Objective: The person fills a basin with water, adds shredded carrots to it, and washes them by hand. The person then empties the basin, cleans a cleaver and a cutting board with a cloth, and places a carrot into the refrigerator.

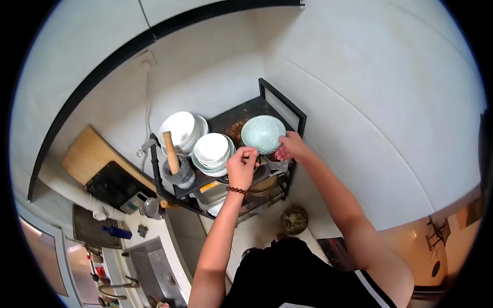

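Note:
A pale green striped bowl (263,133) is held over the right part of a black rack shelf (246,109). My right hand (294,148) grips its lower right rim. My left hand (242,165), with a beaded bracelet at the wrist, is close to the bowl's lower left edge, its fingers pinched together; whether they hold anything is too small to tell. Left of it stand nested white and green bowls (211,149), and behind them a stack of larger white bowls (178,128). A stone mortar (179,177) with a wooden pestle (171,151) sits at the shelf's left end.
Lower rack tiers hold trays and a pan. Cutting boards (96,154) lean on the wall at left, near a blue bottle (117,232) and a sink (160,267). A round container (294,220) is on the floor. A white wall (370,118) rises at right.

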Demonstrator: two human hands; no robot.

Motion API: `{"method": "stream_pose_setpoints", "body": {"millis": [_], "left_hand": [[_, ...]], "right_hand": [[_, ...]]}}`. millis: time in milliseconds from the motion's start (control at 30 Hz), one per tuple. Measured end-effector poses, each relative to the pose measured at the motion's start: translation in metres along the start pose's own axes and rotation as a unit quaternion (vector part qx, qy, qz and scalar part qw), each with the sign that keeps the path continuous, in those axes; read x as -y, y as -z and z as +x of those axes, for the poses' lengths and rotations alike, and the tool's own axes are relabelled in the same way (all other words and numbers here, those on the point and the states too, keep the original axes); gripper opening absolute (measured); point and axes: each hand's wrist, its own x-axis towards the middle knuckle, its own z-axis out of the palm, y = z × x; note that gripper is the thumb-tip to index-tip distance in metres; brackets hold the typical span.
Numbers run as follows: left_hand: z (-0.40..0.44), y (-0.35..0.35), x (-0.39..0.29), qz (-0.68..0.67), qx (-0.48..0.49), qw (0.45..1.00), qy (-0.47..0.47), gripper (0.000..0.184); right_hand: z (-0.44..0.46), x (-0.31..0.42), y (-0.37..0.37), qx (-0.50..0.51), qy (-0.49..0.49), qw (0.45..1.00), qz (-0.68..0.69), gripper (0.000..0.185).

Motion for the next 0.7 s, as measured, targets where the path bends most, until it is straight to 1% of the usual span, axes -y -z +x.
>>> {"method": "stream_pose_setpoints", "body": {"millis": [33, 67, 100, 167, 200, 267, 300, 367, 400, 433, 500, 533, 567, 633, 667, 700], "left_hand": [[-0.003, -0.004, -0.002, -0.005, -0.009, 1.000, 0.007, 0.013], [-0.008, -0.009, -0.005, -0.035, -0.023, 0.999, 0.014, 0.014], [-0.017, -0.012, -0.009, -0.063, -0.039, 0.997, 0.024, 0.014], [-0.037, -0.013, -0.016, -0.084, -0.045, 0.995, 0.041, 0.014], [-0.049, -0.011, -0.020, -0.095, -0.057, 0.993, 0.045, 0.015], [-0.077, -0.001, -0.020, -0.113, -0.095, 0.987, 0.059, 0.019], [-0.094, 0.008, -0.025, -0.136, -0.119, 0.979, 0.090, 0.022], [-0.131, 0.026, -0.035, -0.126, -0.169, 0.972, 0.104, 0.024], [-0.150, 0.036, -0.037, -0.126, -0.198, 0.965, 0.118, 0.031], [-0.169, 0.046, -0.037, -0.120, -0.232, 0.958, 0.120, 0.031], [-0.210, 0.064, -0.042, -0.083, -0.272, 0.949, 0.134, 0.042], [-0.230, 0.070, -0.044, -0.080, -0.313, 0.935, 0.149, 0.048], [-0.252, 0.079, -0.043, -0.075, -0.357, 0.920, 0.142, 0.048], [-0.306, 0.100, -0.033, -0.084, -0.378, 0.901, 0.194, 0.047], [-0.334, 0.107, -0.032, -0.088, -0.413, 0.885, 0.195, 0.047], [-0.363, 0.116, -0.031, -0.090, -0.445, 0.871, 0.185, 0.047]], "right_hand": [[-0.014, 0.003, 0.003, -0.004, 0.036, 0.999, -0.004, 0.033], [-0.028, 0.008, 0.004, -0.013, 0.044, 0.999, 0.012, 0.033], [-0.040, 0.007, 0.007, -0.001, 0.026, 1.000, 0.008, 0.033], [-0.054, 0.004, 0.011, 0.000, 0.098, 0.995, 0.001, 0.038], [-0.060, 0.002, 0.011, 0.019, 0.083, 0.996, 0.001, 0.038], [-0.070, -0.004, 0.005, 0.090, 0.078, 0.993, 0.005, 0.040], [-0.076, -0.007, -0.003, 0.116, 0.062, 0.991, 0.004, 0.040], [-0.086, -0.012, -0.025, 0.192, 0.040, 0.980, 0.020, 0.041], [-0.088, -0.017, -0.037, 0.226, 0.026, 0.974, 0.014, 0.040], [-0.092, -0.024, -0.052, 0.258, 0.016, 0.966, 0.007, 0.040], [-0.103, -0.032, -0.086, 0.313, -0.001, 0.949, -0.034, 0.040], [-0.105, -0.041, -0.104, 0.352, -0.014, 0.935, -0.043, 0.043], [-0.111, -0.051, -0.124, 0.393, -0.016, 0.918, -0.057, 0.043], [-0.132, -0.069, -0.168, 0.434, -0.027, 0.895, -0.102, 0.049], [-0.144, -0.080, -0.189, 0.469, -0.022, 0.876, -0.113, 0.055], [-0.156, -0.088, -0.213, 0.497, -0.020, 0.858, -0.127, 0.055]]}}
